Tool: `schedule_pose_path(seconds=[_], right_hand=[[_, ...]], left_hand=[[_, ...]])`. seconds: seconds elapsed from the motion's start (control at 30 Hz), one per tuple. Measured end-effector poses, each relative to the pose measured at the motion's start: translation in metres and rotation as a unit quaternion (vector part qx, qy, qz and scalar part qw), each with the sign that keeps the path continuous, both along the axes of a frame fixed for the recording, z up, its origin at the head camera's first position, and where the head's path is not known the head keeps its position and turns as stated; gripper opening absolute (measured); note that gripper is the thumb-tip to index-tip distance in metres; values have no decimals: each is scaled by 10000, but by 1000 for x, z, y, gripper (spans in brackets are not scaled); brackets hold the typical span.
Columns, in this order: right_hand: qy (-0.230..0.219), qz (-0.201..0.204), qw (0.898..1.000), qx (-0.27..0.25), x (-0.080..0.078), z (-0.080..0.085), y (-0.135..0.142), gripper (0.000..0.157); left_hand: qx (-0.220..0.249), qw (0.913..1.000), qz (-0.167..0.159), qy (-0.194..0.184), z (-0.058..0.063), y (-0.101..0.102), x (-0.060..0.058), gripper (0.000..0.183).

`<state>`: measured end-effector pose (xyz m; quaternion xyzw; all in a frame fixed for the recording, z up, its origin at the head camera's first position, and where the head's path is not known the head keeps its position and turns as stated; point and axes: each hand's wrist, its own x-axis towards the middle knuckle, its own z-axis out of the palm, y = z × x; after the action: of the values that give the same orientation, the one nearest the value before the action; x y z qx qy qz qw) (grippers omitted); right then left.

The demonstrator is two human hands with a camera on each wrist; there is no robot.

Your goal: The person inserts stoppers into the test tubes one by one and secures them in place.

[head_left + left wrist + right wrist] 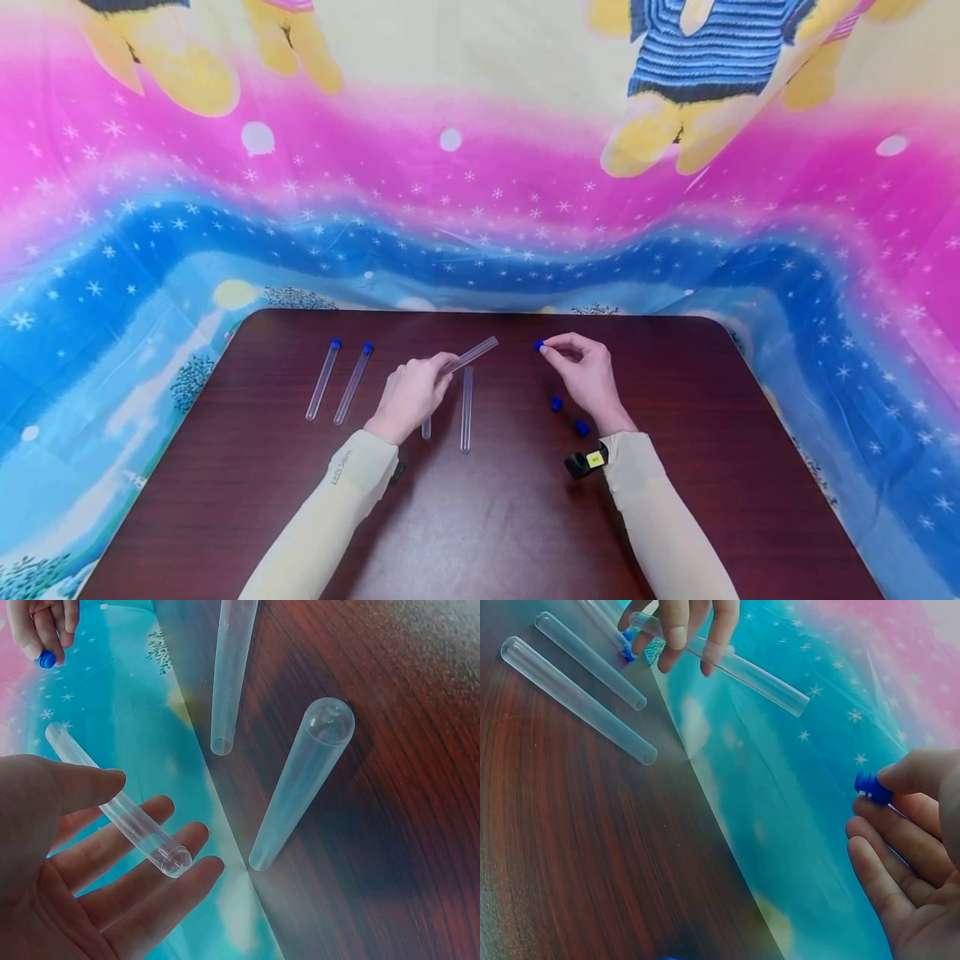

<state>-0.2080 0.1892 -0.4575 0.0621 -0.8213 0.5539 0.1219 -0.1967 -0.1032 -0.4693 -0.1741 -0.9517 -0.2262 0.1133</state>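
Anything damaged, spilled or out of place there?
Nothing stands out: capped test tubes lie side by side, uncapped test tubes show no visible cracks, two blue caps sit loose on the tabletop, and no spill shows.

Five clear tubes (467,414) — two capped; five blue caps (557,404) altogether.

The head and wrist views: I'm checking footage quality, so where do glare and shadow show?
Head view: a pale sheen on the front middle of the table, a dark shadow beside the right sleeve; left wrist view: whitish glare on the table at upper right, small bright reflections on the held tube; right wrist view: a greyish sheen on the table at lower left.
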Motion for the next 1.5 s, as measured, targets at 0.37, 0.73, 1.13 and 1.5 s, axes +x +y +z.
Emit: schedule_pose_path(seconds=[0.37,0.73,1.13,1.5], right_hand=[[32,80,9999,-105,-3,-2,-7,14],[-51,184,9997,-171,-6,-1,-14,16],[-66,244,9996,-131,10,26,-28,17],[21,302,9992,-273,-9,-1,-24,15]], left_hand=[[2,9998,-80,155,-1,1,1,28],[-4,9997,-150,167,0,2,1,27],[-5,9995,-230,237,0,4,1,26],[-58,9992,-250,302,0,5,1,27]])
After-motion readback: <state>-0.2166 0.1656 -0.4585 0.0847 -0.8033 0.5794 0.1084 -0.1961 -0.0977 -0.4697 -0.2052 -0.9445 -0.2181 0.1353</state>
